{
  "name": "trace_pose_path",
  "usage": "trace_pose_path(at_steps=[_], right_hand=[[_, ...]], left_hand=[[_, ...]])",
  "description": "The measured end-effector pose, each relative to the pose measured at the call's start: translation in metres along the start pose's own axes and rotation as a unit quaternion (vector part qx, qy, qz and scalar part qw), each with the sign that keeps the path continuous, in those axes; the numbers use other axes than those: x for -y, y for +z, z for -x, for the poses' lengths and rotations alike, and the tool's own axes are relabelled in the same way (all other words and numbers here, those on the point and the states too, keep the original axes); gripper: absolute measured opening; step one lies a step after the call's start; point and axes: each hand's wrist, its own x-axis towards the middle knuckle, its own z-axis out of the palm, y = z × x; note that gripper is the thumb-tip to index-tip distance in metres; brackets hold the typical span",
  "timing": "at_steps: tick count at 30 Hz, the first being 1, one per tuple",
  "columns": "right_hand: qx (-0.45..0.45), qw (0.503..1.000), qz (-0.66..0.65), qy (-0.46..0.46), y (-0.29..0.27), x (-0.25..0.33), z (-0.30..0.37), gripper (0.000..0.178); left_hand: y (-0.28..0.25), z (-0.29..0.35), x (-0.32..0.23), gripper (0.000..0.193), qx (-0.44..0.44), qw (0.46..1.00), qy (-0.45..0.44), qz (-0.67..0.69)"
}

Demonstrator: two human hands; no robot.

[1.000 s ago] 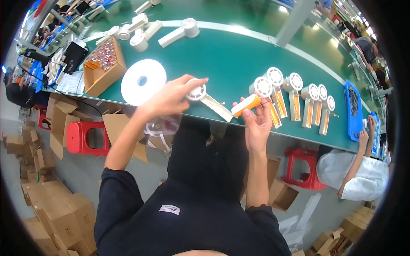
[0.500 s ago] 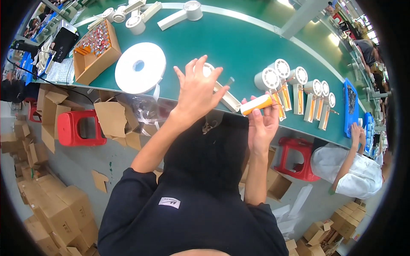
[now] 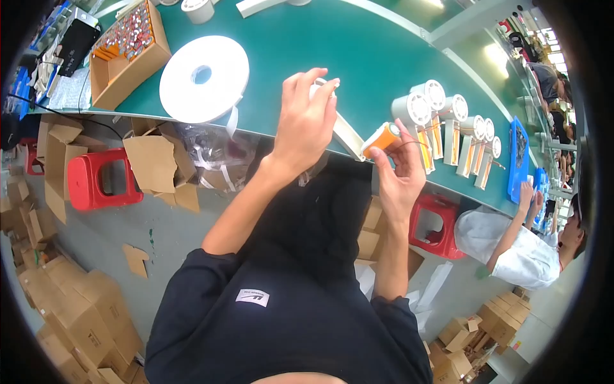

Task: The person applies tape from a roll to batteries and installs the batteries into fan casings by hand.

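Observation:
My left hand [image 3: 306, 121] is closed around the round head of a white handheld fan casing, hiding most of that head. The casing's open handle [image 3: 347, 136] slants toward the table's near edge. In my right hand [image 3: 403, 169] I pinch an orange cylindrical battery [image 3: 382, 138] with a white patch on its side; thin wires trail from it. The battery's lower end is right beside the handle's near end; whether they touch I cannot tell. A large white roll of tape [image 3: 224, 67] lies left of my left hand, its loose end hanging over the edge.
Several fan casings [image 3: 474, 127] with orange batteries stand in a row at the right on the green table [image 3: 358, 48]. Beyond them is a blue tray [image 3: 518, 160], where a co-worker's hands [image 3: 531, 195] are. At the left sits a cardboard box [image 3: 131, 77] of batteries.
My left hand has closed on the casing's head from a spread-finger pose. My right hand has tilted the battery, bringing its end next to the handle. The view has shifted slightly.

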Motion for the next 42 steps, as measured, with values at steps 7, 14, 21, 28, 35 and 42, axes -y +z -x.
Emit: trace_pose_path(at_steps=[7,14,21,28,35,42], right_hand=[[0.035,0.990,0.127,-0.041,0.001,-0.006,-0.002,0.041],[0.120,0.948,0.264,-0.129,0.005,0.013,-0.019,0.041],[0.238,0.843,0.417,-0.242,0.005,0.021,-0.033,0.042],[0.377,0.679,0.556,-0.298,0.000,0.050,-0.054,0.054],[0.568,0.632,0.487,-0.202,-0.022,0.080,-0.096,0.055],[0.634,0.624,0.446,-0.098,-0.024,0.070,-0.102,0.055]], left_hand=[[-0.001,0.000,0.001,0.025,-0.001,1.000,-0.002,0.026],[-0.002,0.000,0.001,0.025,0.002,0.999,-0.002,0.036],[-0.004,-0.001,0.002,0.024,0.009,0.998,-0.014,0.056],[-0.002,-0.001,0.001,0.024,0.013,0.999,-0.004,0.037],[-0.005,0.001,0.004,0.024,0.028,0.999,-0.003,0.024],[-0.004,0.000,0.005,0.025,0.032,0.999,-0.006,0.038]])
